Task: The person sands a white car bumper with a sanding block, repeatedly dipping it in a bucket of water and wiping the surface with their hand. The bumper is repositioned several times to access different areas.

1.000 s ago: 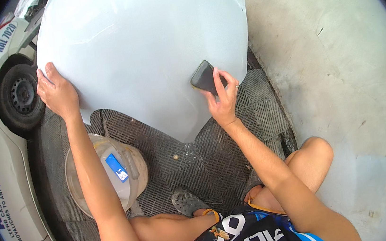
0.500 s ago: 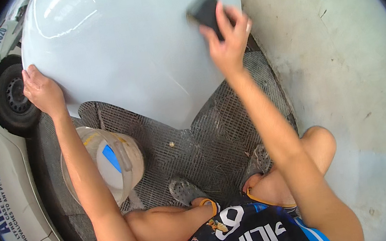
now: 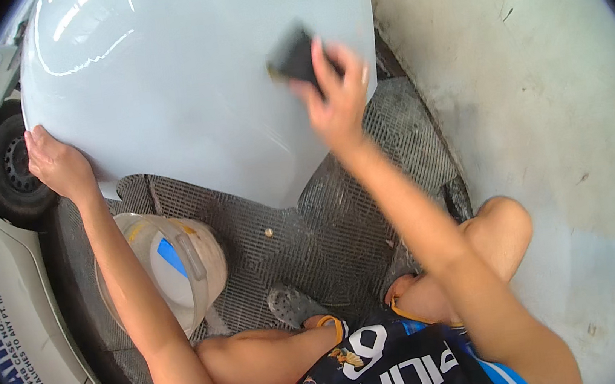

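Observation:
A large, glossy white curved body panel (image 3: 181, 77) fills the upper middle, with reflections on its upper left. My left hand (image 3: 57, 161) grips its left edge, fingers curled round it. My right hand (image 3: 335, 101), blurred by motion, holds a dark rectangular pad (image 3: 291, 57) with a yellowish edge on or just over the panel's right half; whether it touches is unclear. Under my left forearm, a worn translucent bucket (image 3: 212, 271) with cloudy liquid and a blue rectangular piece (image 3: 170, 255) in it stands on the floor.
A white vehicle (image 3: 0, 288) with dark lettering and a black wheel (image 3: 15, 187) is along the left. A dark textured mat (image 3: 254, 259) lies under my crossed-over feet in grey clogs (image 3: 290, 304). A pale stained surface (image 3: 555, 103) spans the right, beside my bent knee.
My right hand with the pad moved up the panel, then back a little leftward and down over the last half second. My left hand keeps its grip. The whole view has shifted slightly.

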Tool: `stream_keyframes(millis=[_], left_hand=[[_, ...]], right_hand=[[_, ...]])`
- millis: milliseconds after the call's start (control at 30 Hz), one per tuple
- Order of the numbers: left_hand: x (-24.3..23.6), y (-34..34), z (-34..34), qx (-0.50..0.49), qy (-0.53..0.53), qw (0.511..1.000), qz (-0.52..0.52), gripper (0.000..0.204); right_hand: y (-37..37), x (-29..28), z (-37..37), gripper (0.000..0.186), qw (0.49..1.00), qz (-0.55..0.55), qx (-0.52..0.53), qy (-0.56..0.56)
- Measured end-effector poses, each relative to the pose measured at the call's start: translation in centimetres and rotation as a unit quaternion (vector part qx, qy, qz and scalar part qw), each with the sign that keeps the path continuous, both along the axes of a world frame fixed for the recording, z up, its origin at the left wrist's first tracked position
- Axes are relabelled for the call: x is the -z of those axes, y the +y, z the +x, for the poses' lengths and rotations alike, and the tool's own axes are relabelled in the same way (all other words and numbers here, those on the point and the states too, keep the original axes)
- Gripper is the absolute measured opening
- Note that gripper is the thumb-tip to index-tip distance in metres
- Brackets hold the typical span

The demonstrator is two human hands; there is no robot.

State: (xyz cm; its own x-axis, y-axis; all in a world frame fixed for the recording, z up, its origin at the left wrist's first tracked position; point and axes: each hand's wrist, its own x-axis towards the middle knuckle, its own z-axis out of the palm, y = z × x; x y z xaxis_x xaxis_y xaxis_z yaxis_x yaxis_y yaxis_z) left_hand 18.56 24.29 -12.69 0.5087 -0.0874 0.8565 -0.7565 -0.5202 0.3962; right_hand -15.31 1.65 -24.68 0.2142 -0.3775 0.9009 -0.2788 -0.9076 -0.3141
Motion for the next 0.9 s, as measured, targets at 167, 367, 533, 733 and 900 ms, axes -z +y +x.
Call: stream_keyframes(millis=[167,367,533,733,900], left_hand=[[0.2,0.3,0.7,-0.003,-0.005,1.0,0.01,0.061],[0.6,0.4,1.3,-0.024,-0.032,0.999,0.019,0.05],[0.6,0.4,1.4,-0.033,-0.081,0.995,0.047,0.048],[0.7,0.3,1.0,-0.027,-0.043,0.998,0.025,0.048],[0.7,0.3,1.2,-0.019,-0.036,0.999,0.012,0.052]], right_hand=[[-0.1,0.5,-0.5,0.072,0.999,0.035,-0.008,-0.001],[-0.5,0.6,0.0,0.077,0.999,0.026,0.031,-0.001],[-1.1,1.0,-0.3,0.077,0.999,0.013,0.04,0.001],[-0.5,0.3,-0.2,0.058,0.999,-0.006,0.042,0.011],[-1.0,0.0,-0.9,0.059,0.999,0.008,0.033,-0.009]])
